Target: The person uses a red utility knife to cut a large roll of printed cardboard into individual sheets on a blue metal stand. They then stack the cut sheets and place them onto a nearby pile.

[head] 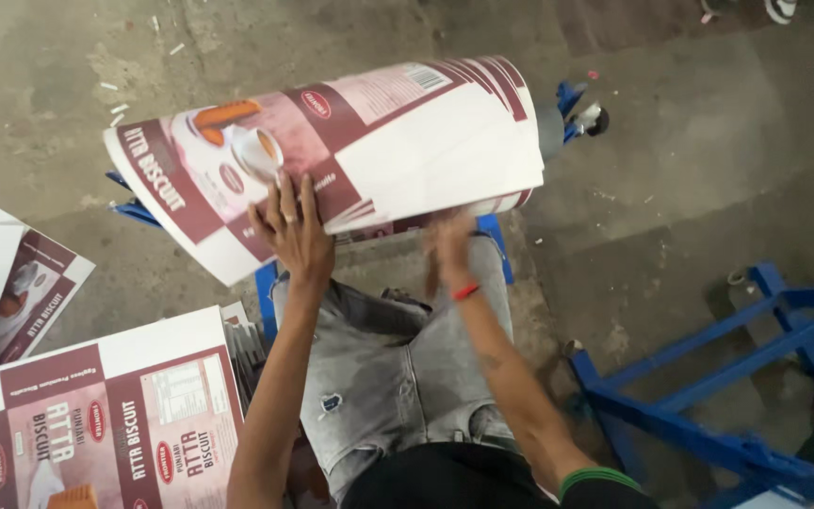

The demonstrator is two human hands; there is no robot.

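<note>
My left hand (292, 234) presses flat, fingers spread, on the curled maroon-and-white printed carton sheet (350, 151) over my knees; my blurred right hand (449, 247) grips its lower edge. More sheets (115, 415) lie stacked lower left.

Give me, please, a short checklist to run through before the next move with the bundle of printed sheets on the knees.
1. Left hand flat on the bundle of printed sheets, fingers spread: ok.
2. Right hand gripping the bundle's near edge: cannot tell, it is blurred.
3. Bundle edges squared up: not ok, the sheets are fanned and curled upward at the right end.
4. Bundle supported from below: ok, it rests across the knees and a blue stand.
5. Stack of printed sheets on the left lying flat: ok.
6. Blue metal frame on the right apart from the arms: ok.
</note>
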